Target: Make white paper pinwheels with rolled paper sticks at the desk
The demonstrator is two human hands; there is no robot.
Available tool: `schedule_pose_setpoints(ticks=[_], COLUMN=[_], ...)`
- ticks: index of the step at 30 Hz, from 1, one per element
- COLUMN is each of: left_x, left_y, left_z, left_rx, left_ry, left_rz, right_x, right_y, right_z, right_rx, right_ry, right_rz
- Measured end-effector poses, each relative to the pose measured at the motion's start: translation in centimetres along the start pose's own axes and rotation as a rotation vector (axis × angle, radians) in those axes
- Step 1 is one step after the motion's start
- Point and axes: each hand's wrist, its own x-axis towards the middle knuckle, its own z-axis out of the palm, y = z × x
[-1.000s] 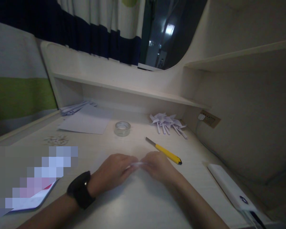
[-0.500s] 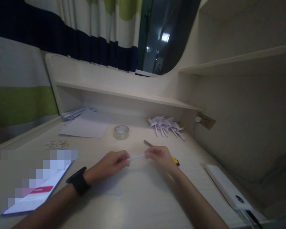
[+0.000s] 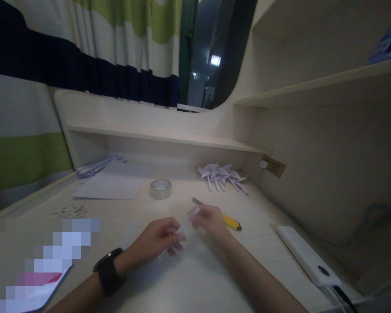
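My right hand (image 3: 208, 221) hides the middle of the yellow knife (image 3: 230, 221). The paper strip (image 3: 185, 224) between my fingers is blurred, and pixel blocks cover the tablet (image 3: 35, 269).

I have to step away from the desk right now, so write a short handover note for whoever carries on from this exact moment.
Left hand: fingers pinch the near end of a thin rolled paper stick, raised off the desk.
Right hand: fingers pinch its far end.
Nearby: yellow utility knife just behind the right hand, tape roll, paper sheets, a pile of paper pinwheels at the back.
Done: several pinwheels lie finished; this stick looks rolled.
Left: the stick is not yet taped or joined to anything, as far as can be seen.
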Motion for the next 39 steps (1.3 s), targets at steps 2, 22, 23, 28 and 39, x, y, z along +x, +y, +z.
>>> schedule_pose_setpoints(ticks=[2,22,23,28,39], left_x=[0.0,1.7,1.8,2.0,2.0], left_y=[0.0,1.0,1.2,2.1,1.7], left_z=[0.1,1.1,0.9,0.0,-0.9], left_rx=[0.024,0.102,0.122,0.225,0.410], left_ry=[0.007,0.078,0.074,0.029,0.047], left_rz=[-0.041,0.009,0.006,0.049,0.210], right_x=[-0.1,-0.1,-0.1,0.0,-0.7], right_y=[0.1,0.2,0.3,0.8,-0.4], right_z=[0.1,0.9,0.8,0.3,0.9], right_rx=[0.085,0.101,0.063,-0.075,-0.244], right_ry=[0.048,0.205,0.192,0.171,-0.043], right_rz=[0.019,0.041,0.036,0.043,-0.051])
